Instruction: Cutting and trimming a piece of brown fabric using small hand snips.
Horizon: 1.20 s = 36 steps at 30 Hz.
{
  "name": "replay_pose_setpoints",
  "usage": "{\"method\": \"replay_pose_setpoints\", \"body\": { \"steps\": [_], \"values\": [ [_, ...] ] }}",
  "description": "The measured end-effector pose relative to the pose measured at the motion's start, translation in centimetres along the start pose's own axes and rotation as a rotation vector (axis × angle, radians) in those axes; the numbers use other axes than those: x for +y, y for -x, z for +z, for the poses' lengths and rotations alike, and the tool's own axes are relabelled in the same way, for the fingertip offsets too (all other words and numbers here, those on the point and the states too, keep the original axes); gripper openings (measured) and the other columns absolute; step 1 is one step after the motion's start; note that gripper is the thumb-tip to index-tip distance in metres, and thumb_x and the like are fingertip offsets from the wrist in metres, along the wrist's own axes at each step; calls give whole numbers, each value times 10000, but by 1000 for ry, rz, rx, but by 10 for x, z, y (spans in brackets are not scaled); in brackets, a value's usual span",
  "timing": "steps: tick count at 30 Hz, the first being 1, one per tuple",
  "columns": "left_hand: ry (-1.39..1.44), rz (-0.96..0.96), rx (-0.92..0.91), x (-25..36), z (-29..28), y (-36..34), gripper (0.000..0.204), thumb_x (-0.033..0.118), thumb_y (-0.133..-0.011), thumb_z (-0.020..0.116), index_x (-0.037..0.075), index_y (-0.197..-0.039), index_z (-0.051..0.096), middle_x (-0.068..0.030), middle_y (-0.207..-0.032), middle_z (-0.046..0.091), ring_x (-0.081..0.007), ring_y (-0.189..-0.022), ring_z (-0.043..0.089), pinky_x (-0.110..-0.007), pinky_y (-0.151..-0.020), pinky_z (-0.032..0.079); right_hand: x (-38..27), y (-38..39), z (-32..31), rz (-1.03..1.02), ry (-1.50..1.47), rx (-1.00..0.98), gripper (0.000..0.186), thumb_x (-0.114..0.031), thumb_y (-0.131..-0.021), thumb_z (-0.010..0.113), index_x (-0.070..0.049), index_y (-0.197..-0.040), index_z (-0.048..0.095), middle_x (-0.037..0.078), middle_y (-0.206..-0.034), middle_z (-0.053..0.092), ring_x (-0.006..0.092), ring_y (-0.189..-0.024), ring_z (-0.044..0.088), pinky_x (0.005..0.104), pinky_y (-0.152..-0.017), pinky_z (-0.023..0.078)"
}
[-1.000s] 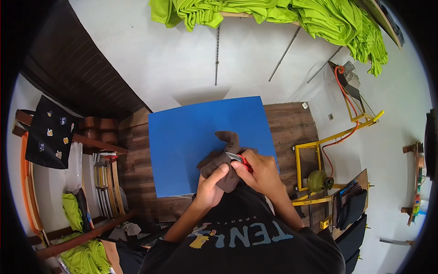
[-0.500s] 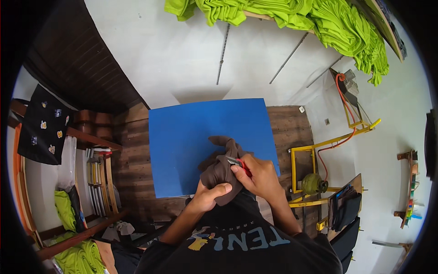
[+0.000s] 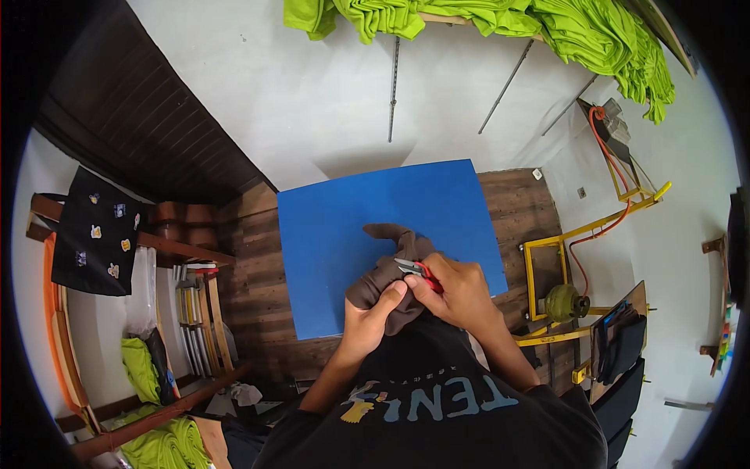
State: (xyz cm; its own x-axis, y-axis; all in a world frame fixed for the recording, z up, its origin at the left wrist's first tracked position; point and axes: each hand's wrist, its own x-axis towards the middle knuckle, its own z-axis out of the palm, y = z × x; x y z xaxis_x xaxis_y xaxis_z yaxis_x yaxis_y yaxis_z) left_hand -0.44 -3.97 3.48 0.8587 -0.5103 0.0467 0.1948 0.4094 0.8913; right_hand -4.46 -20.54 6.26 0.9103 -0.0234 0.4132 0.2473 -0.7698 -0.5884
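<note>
A brown-grey piece of cloth (image 3: 388, 258) lies bunched on a blue mat (image 3: 344, 227) covering a dark wooden table (image 3: 250, 281). My left hand (image 3: 373, 316) grips the cloth from below, thumb pressed against it. My right hand (image 3: 457, 288) holds small red-handled snips (image 3: 416, 270) whose metal tips point left onto the cloth, right beside my left thumb. Both forearms come up from my dark printed shirt at the lower edge.
Bright green garments (image 3: 547, 23) hang over a shelf on the white wall above. A yellow metal frame (image 3: 562, 266) with an orange cable stands right of the table. A black cloth with patches (image 3: 98, 230) hangs at left; green cloth piles (image 3: 156, 445) lie lower left.
The cloth and both hands have stayed together on the mat's near edge. The view has shifted slightly; the snips' tips sit closer to my left thumb.
</note>
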Motion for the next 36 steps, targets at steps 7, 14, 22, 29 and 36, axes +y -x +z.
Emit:
{"method": "replay_pose_setpoints", "body": {
  "steps": [7, 14, 22, 29, 36],
  "values": [
    [230, -146, -50, -3, -13, 8, 353, 46, -870, 583, -98, -1191, 606, -146, -1119, 677, -191, -1010, 653, -324, -908, 504, -2, 5, -4, 5, -53, 23, 315, -269, -873, 740, -47, -768, 542, 81, -577, 558, 254, -475, 580, 360, -439, 429],
    [452, -242, 10, -15, -8, 15, 515, 96, -833, 574, -84, -1311, 506, -187, -1250, 619, -272, -1135, 627, -391, -1016, 482, -4, 8, -1, -2, -24, 36, 300, -268, -877, 735, -45, -791, 553, 84, -585, 577, 254, -489, 597, 351, -450, 447],
    [485, -272, -8, -20, -3, 20, 613, 78, -813, 558, -89, -1388, 425, -207, -1347, 556, -295, -1242, 568, -413, -1091, 429, -2, 15, -5, 70, 4, 69, 293, -274, -874, 738, -42, -818, 568, 95, -606, 610, 255, -497, 614, 354, -453, 460],
    [478, -282, -46, -18, -1, 24, 697, 61, -771, 546, -96, -1428, 373, -217, -1392, 517, -309, -1300, 520, -430, -1131, 386, 0, 16, -8, 132, -30, 74, 299, -275, -867, 741, -28, -822, 578, 118, -603, 616, 268, -503, 625, 358, -457, 468],
    [599, -269, -69, -26, -3, 18, 603, 216, -899, 615, -45, -1409, 426, -179, -1375, 544, -276, -1268, 548, -418, -1102, 411, 3, 10, -11, 47, -18, 77, 298, -277, -863, 743, -38, -800, 577, 110, -582, 600, 278, -483, 606, 368, -446, 454]
  ]
}}
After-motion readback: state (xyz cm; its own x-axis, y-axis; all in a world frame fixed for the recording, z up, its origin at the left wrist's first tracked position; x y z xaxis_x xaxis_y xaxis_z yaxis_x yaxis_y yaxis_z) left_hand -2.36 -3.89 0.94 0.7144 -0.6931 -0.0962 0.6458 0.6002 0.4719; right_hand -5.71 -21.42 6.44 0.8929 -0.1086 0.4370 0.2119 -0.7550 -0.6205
